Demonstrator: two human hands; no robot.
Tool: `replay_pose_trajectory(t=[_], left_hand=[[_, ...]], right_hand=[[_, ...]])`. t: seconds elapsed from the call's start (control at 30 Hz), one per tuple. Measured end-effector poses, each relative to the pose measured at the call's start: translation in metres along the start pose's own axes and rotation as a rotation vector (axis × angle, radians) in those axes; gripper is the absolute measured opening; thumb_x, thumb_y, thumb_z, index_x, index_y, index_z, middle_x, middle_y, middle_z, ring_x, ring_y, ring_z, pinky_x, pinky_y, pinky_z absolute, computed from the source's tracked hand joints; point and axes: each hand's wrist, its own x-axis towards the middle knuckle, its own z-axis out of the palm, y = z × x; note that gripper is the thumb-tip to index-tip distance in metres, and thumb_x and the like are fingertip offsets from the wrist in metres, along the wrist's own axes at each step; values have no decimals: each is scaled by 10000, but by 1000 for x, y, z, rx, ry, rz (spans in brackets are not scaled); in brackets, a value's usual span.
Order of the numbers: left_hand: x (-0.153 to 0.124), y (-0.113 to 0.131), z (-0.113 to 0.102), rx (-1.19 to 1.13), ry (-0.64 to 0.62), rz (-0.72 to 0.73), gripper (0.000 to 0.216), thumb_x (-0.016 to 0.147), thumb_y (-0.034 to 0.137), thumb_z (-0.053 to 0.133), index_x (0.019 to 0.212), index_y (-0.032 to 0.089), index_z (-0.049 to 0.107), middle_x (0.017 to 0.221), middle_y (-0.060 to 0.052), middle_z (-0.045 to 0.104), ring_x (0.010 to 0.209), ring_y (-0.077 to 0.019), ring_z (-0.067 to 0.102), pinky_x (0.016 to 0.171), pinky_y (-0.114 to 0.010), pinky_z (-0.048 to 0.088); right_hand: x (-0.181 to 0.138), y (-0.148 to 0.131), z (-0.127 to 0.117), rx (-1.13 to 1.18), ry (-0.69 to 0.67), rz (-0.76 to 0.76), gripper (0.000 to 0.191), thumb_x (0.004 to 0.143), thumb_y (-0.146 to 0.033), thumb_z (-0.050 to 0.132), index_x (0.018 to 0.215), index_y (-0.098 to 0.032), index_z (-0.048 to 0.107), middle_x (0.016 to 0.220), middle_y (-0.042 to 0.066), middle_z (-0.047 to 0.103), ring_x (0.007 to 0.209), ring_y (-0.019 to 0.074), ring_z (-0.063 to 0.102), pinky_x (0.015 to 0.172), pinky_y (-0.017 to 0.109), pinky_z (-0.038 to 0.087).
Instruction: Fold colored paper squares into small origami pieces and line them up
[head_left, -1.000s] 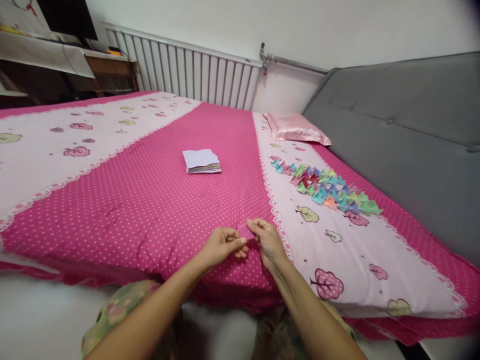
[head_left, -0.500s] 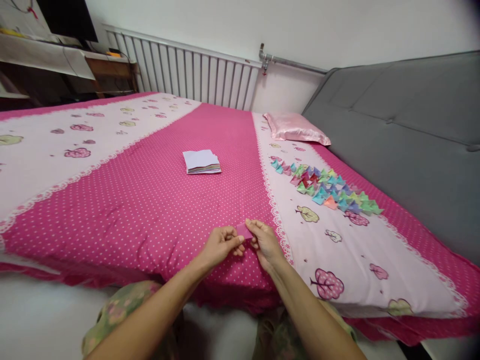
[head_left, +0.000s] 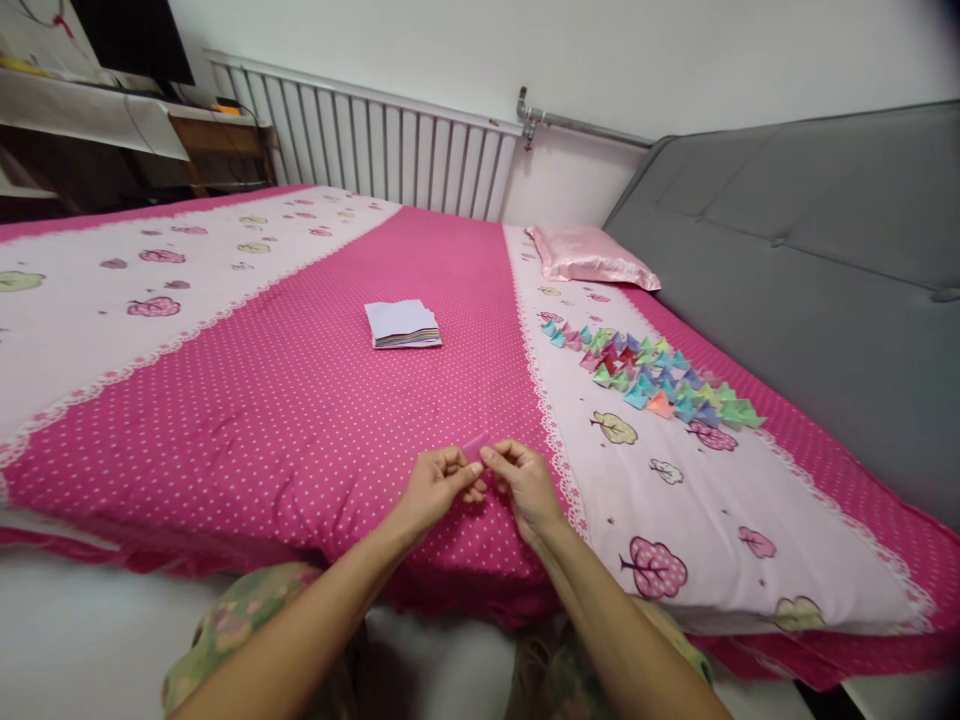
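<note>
A small piece of pink paper [head_left: 476,445] is pinched between my two hands above the near edge of the bed. My left hand [head_left: 442,487] grips its left side with thumb and fingers. On the other side, my right hand [head_left: 523,482] is closed on the paper, thumb close to the left thumb. Fingers cover much of the paper, so its folds are hard to make out. Further off on the bed lies a stack of paper sheets [head_left: 405,325], white on top. To the right sit several folded paper boats [head_left: 652,375] in many colours, grouped in rows.
The bed [head_left: 300,400] has a pink dotted and white tree-print cover. A pink pillow [head_left: 592,257] rests by the grey headboard [head_left: 810,220]. Behind the bed are a radiator [head_left: 375,140] and a desk [head_left: 217,140] with a dark monitor [head_left: 135,40].
The pink paper has turned in my fingers and shows less of its face. My right hand has shifted slightly left, its thumb now nearer my left thumb.
</note>
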Motion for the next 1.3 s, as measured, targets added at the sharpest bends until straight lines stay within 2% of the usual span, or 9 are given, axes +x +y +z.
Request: replay_pose_trajectory(t=[0.13,0.23,0.37,0.6,0.77,0.93,1.1,1.3], left_hand=[[0,0,1,-7,-16,-7,284,646,343,686,586,130,508,539,-41,641,461,-93,576,482,-201,441],[0,0,2,3,-29,-15,295,645,355,684,580,128,507,528,-42,635,459,-96,576,482,-207,445],[-1,-2,4,20,-44,-18,298,651,361,678,578,124,514,528,-43,631,460,-96,574,482,-211,447],[-2,-3,4,31,-96,-17,296,652,368,677,588,122,523,529,-38,628,461,-93,572,483,-211,454],[-3,-1,3,18,-92,-22,314,635,381,688,579,126,513,519,-33,624,452,-89,566,479,-209,452],[-3,0,4,-10,-59,-47,310,631,368,696,579,136,497,523,-34,629,454,-92,571,481,-209,453],[-2,-3,4,-29,-85,-46,320,617,375,706,567,137,498,519,-42,632,441,-96,568,475,-216,453],[-1,0,3,-51,30,-38,277,638,345,696,608,121,535,569,-41,641,466,-87,570,495,-205,442]], right_hand=[[0,-2,1,9,-18,-42,186,607,-293,729,692,-169,618,619,-48,559,542,74,477,538,199,380],[0,-3,1,-11,-21,-80,170,615,-293,722,697,-169,640,660,-32,589,603,95,508,602,222,399],[0,-4,0,0,7,-92,174,596,-287,733,600,-165,609,592,-47,554,551,83,469,563,215,371],[1,-5,-2,123,-29,24,250,575,-279,747,528,-162,531,523,-65,483,483,63,397,497,197,319],[1,-6,-3,117,-24,108,287,553,-310,760,531,-163,514,496,-72,460,432,55,348,429,193,251],[2,-5,-5,9,-17,60,266,636,-387,703,606,-152,581,495,-64,467,410,51,321,407,197,218],[2,-5,-6,-21,-11,38,308,637,-405,701,552,-158,538,471,-74,430,397,48,301,397,195,214],[4,-5,-8,-31,-42,34,269,714,-432,626,673,-167,610,490,-61,469,402,48,354,391,175,233]])
